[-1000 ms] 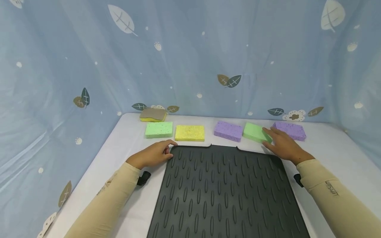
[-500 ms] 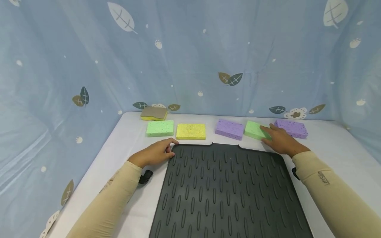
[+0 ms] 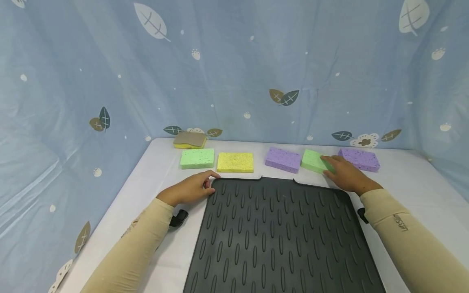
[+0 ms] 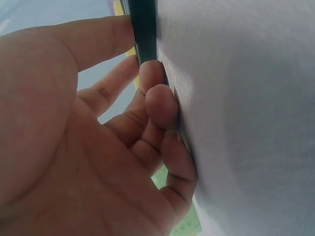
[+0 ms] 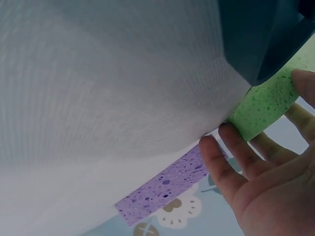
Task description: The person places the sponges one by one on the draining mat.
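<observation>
A dark rubber mat (image 3: 271,236) with raised oval ridges lies on the white table. My left hand (image 3: 190,189) grips its far left corner, thumb at the side edge and index finger at the top edge. In the left wrist view, the other fingers (image 4: 162,108) curl low beside the mat's edge. My right hand (image 3: 346,175) pinches the right end of a green sponge (image 3: 311,160) behind the mat's far right corner. The right wrist view shows the thumb (image 5: 305,83) on that sponge's near side, the outer fingers down by the tablecloth. The sponge lies flat.
Left of the green sponge lies a purple sponge (image 3: 282,159); another purple sponge (image 3: 360,159) sits behind my right hand. Further left are a yellow sponge (image 3: 235,162), a second green sponge (image 3: 197,158) and a grey-topped yellow sponge (image 3: 189,139). A blue patterned curtain (image 3: 234,73) stands behind.
My right hand has shifted slightly left and its fingers have drawn in on the green sponge. The left hand stays at the mat's corner. The head view has moved a little.
</observation>
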`<state>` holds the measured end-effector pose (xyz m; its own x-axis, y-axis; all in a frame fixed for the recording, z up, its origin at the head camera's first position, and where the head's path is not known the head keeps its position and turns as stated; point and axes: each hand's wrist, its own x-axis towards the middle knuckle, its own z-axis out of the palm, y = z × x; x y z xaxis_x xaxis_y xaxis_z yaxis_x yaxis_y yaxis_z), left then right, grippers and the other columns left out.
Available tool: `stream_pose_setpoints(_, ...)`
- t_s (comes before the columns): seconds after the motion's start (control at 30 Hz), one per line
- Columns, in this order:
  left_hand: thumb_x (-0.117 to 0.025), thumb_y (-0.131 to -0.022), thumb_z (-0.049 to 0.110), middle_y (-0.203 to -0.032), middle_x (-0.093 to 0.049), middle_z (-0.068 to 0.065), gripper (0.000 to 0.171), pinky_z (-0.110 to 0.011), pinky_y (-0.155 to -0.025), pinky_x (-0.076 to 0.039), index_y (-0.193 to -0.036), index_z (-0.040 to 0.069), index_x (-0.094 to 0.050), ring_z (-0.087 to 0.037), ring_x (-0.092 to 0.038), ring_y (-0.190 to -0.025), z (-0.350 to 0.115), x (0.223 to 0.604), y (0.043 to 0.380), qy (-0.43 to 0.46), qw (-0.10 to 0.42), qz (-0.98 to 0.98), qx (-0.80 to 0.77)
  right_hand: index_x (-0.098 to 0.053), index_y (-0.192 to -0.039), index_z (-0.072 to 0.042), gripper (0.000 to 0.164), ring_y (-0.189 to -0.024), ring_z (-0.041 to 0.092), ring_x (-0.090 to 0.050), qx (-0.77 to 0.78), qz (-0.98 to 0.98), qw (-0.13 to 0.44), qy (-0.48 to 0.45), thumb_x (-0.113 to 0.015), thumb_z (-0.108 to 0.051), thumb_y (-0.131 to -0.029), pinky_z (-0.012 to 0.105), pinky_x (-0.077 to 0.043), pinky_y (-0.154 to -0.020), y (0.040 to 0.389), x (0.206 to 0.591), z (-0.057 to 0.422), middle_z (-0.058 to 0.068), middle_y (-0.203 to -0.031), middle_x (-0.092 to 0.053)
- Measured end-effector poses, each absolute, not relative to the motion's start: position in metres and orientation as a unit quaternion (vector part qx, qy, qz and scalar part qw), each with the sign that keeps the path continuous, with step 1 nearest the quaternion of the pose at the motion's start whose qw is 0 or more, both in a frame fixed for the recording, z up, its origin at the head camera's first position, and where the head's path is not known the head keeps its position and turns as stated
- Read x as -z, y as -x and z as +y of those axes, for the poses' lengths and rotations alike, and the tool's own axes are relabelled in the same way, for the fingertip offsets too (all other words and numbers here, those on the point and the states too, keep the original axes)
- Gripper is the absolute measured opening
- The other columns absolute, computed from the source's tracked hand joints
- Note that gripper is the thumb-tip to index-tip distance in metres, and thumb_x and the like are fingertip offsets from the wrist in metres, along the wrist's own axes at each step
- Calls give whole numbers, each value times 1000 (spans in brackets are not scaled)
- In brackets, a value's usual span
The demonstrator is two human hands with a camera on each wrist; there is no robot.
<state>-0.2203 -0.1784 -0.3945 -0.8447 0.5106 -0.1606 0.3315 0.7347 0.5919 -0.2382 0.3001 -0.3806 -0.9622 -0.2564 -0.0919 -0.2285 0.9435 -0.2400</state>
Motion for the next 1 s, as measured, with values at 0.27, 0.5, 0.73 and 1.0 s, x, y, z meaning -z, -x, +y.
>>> stream_pose_setpoints(0.27, -64, -99, 18, -86, -55, 0, 44, -29, -69, -42, -141, 12, -50, -12, -47, -71, -181, 397, 221, -236, 155, 917, -281, -34, -152, 2, 58, -137, 58, -31, 132, 982, 57, 122, -56, -19, -102, 71, -30, -107, 238, 384, 305, 39, -149, -32)
stream_pose_setpoints(0.5, -64, -99, 17, -87, -55, 0, 45, -29, -70, -42, -141, 11, -49, -12, -47, -72, -181, 396, 221, -244, 151, 916, -282, -35, -152, 2, 58, -136, 57, -32, 147, 980, 58, 123, -56, -19, -102, 71, -30, -107, 231, 382, 307, 39, -147, -34)
stream_pose_setpoints(0.73, -64, -99, 18, -88, -55, 0, 44, -30, -70, -42, -141, 12, -49, -12, -48, -72, -180, 393, 221, -244, 150, 917, -278, -37, -150, 4, 59, -137, 57, -31, 165, 974, 43, 146, -57, -23, -102, 71, -28, -107, 219, 381, 316, 37, -148, -37)
stream_pose_setpoints(1.0, -63, -99, 17, -88, -56, -1, 44, -29, -68, -42, -141, 12, -50, -12, -48, -71, -181, 396, 221, -244, 154, 915, -284, -39, -151, 1, 61, -137, 56, -32, 175, 974, 24, 140, -57, -32, -103, 73, -28, -106, 202, 375, 316, 36, -149, -36)
